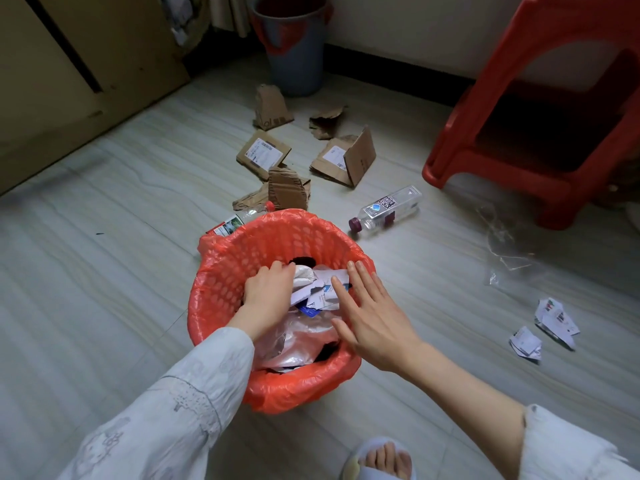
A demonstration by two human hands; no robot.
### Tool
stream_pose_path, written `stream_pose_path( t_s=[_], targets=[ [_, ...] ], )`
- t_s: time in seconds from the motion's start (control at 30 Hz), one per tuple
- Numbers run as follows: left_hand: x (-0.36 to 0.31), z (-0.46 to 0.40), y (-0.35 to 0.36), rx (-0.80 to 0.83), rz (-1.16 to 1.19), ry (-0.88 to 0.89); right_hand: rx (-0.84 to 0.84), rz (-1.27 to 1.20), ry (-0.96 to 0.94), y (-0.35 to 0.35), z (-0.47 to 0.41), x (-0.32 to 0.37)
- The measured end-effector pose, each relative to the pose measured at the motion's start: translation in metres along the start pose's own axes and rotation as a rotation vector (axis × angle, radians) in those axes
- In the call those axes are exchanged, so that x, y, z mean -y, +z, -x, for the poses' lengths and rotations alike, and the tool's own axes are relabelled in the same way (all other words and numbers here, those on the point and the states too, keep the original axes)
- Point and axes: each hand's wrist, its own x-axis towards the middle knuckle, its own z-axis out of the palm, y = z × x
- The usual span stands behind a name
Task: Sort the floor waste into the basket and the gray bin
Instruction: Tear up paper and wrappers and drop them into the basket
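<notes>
The basket [242, 261], lined with a red plastic bag, stands on the floor right in front of me. White plastic and torn paper scraps [320, 289] lie inside it. My left hand [268, 292] reaches into the basket with fingers curled on the paper scraps. My right hand [370, 313] hovers flat over the basket's right side, fingers spread, holding nothing. The gray bin [294, 53] with a red liner stands by the far wall. Several torn cardboard pieces [343, 157] lie between the basket and the bin.
A clear plastic bottle [388, 209] lies right of the basket; another bottle [239, 220] pokes out behind its rim. Crumpled paper [550, 323] and clear plastic film [505, 244] lie at right. A red plastic stool [533, 109] stands at the far right. My slippered foot [381, 459] is at the bottom.
</notes>
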Motion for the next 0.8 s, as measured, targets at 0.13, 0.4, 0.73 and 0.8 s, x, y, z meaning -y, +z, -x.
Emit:
stream_pose_path(
  t_s=[0.13,0.4,0.73,0.8],
  targets=[
    [0.022,0.002,0.011,-0.157,0.255,-0.033,-0.042,0.035,-0.001,0.003,0.001,0.0],
    [0.036,-0.011,0.017,-0.112,0.432,-0.049,-0.052,0.025,-0.011,0.006,-0.002,-0.002],
    [0.01,-0.007,0.02,-0.152,0.048,0.024,-0.059,0.002,-0.016,0.008,-0.001,-0.002],
    [0.009,-0.011,0.013,-0.139,0.034,0.011,-0.042,-0.003,-0.006,0.007,-0.001,-0.002]
  ],
)
